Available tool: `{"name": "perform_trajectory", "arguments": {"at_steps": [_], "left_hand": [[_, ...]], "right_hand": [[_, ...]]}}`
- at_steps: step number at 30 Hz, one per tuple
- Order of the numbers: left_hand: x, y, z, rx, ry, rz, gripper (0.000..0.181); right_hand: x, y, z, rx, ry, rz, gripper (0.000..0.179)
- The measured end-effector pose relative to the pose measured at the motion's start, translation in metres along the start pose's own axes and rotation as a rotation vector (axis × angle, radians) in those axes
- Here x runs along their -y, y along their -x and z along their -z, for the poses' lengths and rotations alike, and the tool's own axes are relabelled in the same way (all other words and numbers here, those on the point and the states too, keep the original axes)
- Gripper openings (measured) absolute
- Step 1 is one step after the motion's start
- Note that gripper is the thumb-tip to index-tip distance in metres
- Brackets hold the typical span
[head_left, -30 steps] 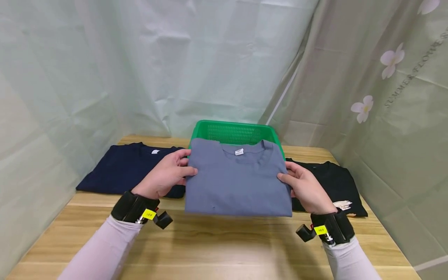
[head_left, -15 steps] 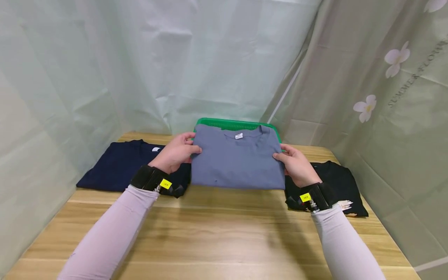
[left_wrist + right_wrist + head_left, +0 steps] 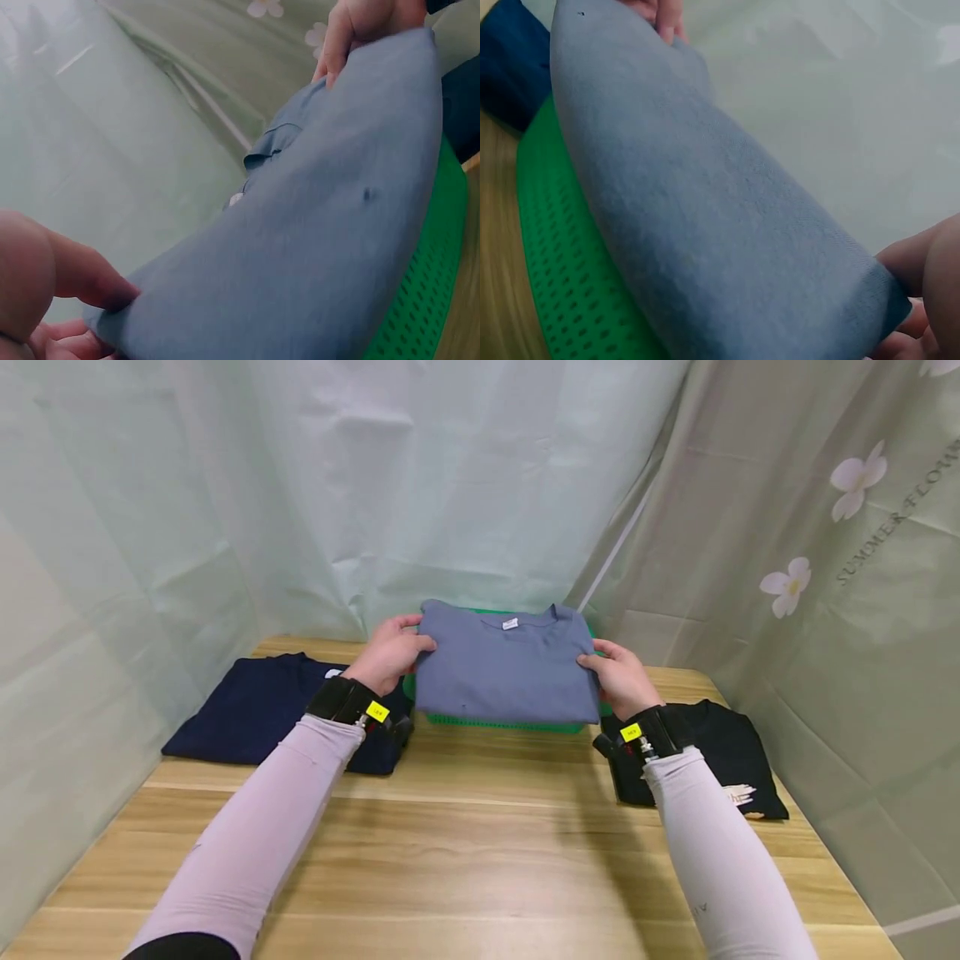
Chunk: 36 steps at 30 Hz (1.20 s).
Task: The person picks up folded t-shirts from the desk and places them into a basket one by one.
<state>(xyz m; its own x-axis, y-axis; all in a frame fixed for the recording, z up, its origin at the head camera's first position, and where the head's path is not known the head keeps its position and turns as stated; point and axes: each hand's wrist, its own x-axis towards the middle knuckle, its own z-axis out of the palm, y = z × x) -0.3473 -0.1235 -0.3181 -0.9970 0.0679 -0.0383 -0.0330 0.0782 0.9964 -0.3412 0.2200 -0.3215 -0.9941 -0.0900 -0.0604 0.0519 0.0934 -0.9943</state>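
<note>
A folded grey-blue T-shirt (image 3: 506, 672) with a white neck label is held up between both hands. My left hand (image 3: 388, 653) pinches its left side, thumb on top and fingers beneath. On the right side my right hand (image 3: 622, 678) pinches it the same way. Behind and below the shirt is a green perforated basket (image 3: 510, 725), mostly covered by it in the head view. Both wrist views show the basket's holed wall (image 3: 420, 300) under the shirt's lower edge, and the cloth stretched between the two hands.
On the wooden table (image 3: 465, 860), a folded navy T-shirt (image 3: 247, 714) lies left of the basket. A folded black T-shirt (image 3: 723, 752) with a pale print lies to the right. Pale curtains (image 3: 480, 485) hang close around the table's back and sides.
Both hands have carried the grey-blue T-shirt forward, away from the body, until it overlaps the basket. The basket's front wall now shows below the shirt. The navy and black shirts stay put.
</note>
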Motion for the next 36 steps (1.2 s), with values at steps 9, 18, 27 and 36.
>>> {"name": "perform_trajectory", "arguments": {"at_steps": [9, 18, 27, 36], "left_hand": [[-0.001, -0.029, -0.014, -0.055, 0.237, 0.053, 0.066], [0.004, -0.038, -0.019, -0.045, 0.297, 0.06, 0.068], [0.012, -0.019, 0.01, -0.104, 0.063, -0.171, 0.058], [0.04, 0.016, 0.061, -0.091, -0.169, -0.26, 0.047]], "right_hand": [[-0.001, -0.025, -0.002, -0.094, 0.025, -0.014, 0.047], [-0.013, -0.029, -0.002, -0.166, 0.135, -0.003, 0.05], [-0.01, -0.006, -0.004, -0.216, 0.433, 0.165, 0.049], [-0.024, 0.03, -0.041, -0.089, 0.445, 0.348, 0.037]]}}
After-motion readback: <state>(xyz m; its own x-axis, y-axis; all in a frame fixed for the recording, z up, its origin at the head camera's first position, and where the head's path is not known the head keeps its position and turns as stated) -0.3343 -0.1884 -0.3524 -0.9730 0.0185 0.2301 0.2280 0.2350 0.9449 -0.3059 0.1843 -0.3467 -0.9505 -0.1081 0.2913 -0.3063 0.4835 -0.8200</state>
